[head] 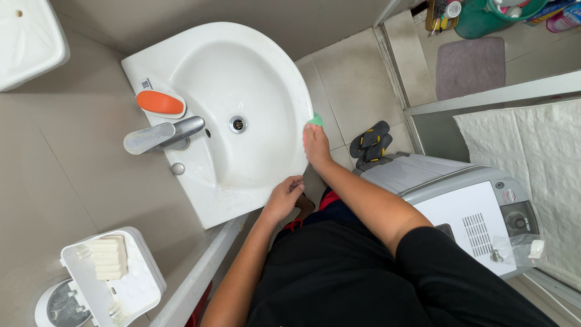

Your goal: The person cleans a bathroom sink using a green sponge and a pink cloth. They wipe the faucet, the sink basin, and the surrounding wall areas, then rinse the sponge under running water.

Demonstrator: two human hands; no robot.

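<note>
A white wash basin (200, 79) fills the middle of the head view, with a chrome tap (162, 135) and a round drain (238, 125). My right hand (315, 144) presses a small green sponge (315, 120) against the basin's right rim. My left hand (283, 197) rests on the basin's near edge, fingers curled over the rim and holding nothing else. An orange soap bar (159, 102) lies in a white dish on the basin's back ledge.
A white soap holder (115, 275) with a pale bar hangs on the wall at lower left. A washing machine (466, 209) stands to my right. Black flip-flops (369, 143) lie on the tiled floor. A purple mat (471, 63) and green bucket (481, 18) sit beyond.
</note>
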